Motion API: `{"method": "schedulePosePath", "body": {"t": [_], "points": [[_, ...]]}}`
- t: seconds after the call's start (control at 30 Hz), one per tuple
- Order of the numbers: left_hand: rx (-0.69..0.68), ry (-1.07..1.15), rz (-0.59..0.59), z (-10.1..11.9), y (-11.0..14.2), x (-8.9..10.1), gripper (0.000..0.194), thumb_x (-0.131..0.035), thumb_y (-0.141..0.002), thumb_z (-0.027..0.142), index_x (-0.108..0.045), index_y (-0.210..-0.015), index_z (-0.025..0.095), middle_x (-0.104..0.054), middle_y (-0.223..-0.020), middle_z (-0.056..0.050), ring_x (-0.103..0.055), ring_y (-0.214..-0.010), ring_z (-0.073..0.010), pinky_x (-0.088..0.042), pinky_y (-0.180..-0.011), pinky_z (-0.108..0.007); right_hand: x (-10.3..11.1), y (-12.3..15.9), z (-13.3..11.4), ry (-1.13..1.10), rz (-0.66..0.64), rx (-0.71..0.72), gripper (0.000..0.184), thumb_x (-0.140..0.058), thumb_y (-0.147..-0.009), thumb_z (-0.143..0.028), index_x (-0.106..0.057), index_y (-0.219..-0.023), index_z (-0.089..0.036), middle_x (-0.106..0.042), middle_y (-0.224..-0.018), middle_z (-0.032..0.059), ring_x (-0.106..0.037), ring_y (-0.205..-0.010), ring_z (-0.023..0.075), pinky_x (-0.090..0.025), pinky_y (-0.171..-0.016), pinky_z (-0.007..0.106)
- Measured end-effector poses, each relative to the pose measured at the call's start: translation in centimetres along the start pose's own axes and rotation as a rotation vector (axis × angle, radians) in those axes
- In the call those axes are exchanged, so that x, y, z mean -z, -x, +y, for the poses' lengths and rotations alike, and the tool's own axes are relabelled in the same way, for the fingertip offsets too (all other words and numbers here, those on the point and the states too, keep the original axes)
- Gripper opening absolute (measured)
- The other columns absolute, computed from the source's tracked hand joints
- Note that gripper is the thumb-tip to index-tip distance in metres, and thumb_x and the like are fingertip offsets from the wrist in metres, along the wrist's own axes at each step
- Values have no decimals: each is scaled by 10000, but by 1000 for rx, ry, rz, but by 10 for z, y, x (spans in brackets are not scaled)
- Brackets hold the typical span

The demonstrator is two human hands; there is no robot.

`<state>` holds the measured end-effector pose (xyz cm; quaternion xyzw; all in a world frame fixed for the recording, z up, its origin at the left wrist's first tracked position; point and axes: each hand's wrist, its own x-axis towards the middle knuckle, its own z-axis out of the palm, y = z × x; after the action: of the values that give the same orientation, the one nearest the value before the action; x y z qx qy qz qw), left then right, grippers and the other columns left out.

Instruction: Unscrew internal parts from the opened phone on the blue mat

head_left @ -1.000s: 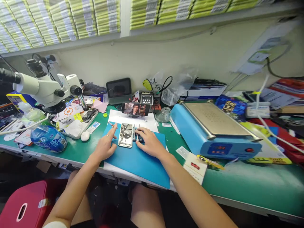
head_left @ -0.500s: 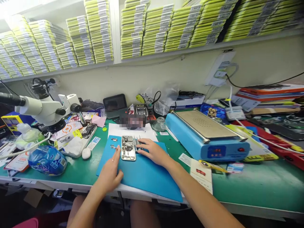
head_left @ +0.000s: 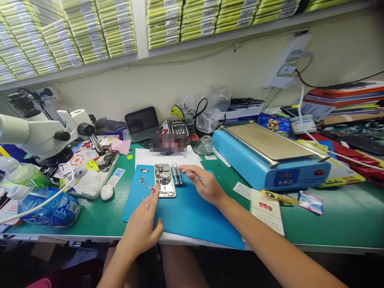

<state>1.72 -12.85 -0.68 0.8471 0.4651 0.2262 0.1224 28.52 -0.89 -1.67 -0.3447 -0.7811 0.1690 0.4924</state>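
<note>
- Blue was the mat (head_left: 192, 214) below our two hands, and on its upper half we had the phone (head_left: 168, 189), lying flat with its inner parts bare, between the hands.
- Our left hand (head_left: 144, 226) was at the lower left side of the phone, back side up. We held its first two fingers straight forward and close together, while the thumb stood well apart from them.
- At these fingertips we saw a thin stick (head_left: 149, 187); we could not tell whether the fingers gripped it. They overlapped the phone's edge in our view, but we could not tell if they touched it.
- Our right hand (head_left: 207, 184) was just beside the silver tools (head_left: 177, 176), on their right. Its fingers were bent, and the thumb was near the forefinger, with only a narrow space. We noticed there a small grey thing (head_left: 189, 172), too small to name, and could not tell if it was held.
- Our left forearm rose from the bottom, leaning toward the right; our right forearm slanted leftward from the lower right corner, crossing the mat's edge.
- Left of the phone, we had two small parts (head_left: 144, 170) on the mat.
</note>
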Motion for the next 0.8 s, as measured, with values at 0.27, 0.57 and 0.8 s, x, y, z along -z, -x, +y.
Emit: {"method": "schedulePosePath", "body": {"t": [0.27, 0.57, 0.8], "points": [[31, 39, -10, 6, -3, 1, 977, -514, -938, 136, 93, -1689, 280, -149, -1759, -107, -312, -1591, -314, -410, -1247, -509, 5, 6, -18, -261, 272, -228, 482, -457, -1025, -655, -660, -927, -229, -784, -886, 75, -772, -769, 209, -650, -740, 366], [38, 73, -23, 8, -2, 1, 1002, -516, -932, 124, 125, -1683, 300, -145, -1761, -101, -384, -1558, -323, -434, -1227, -490, -3, 10, -9, -229, 138, -233, 437, -481, -1025, -643, -639, -1088, -240, -764, -809, 32, -728, -685, 174, -628, -666, 331], [82, 104, -21, 7, -3, -1, 1008, -514, -933, 132, 142, -1678, 311, -109, -1767, -91, -467, -1504, -342, -466, -1185, -484, -2, 16, -6, -28, 21, -99, 374, -631, -995, -445, -575, -1323, -275, -777, -929, 17, -759, -780, 180, -654, -707, 329]]}}
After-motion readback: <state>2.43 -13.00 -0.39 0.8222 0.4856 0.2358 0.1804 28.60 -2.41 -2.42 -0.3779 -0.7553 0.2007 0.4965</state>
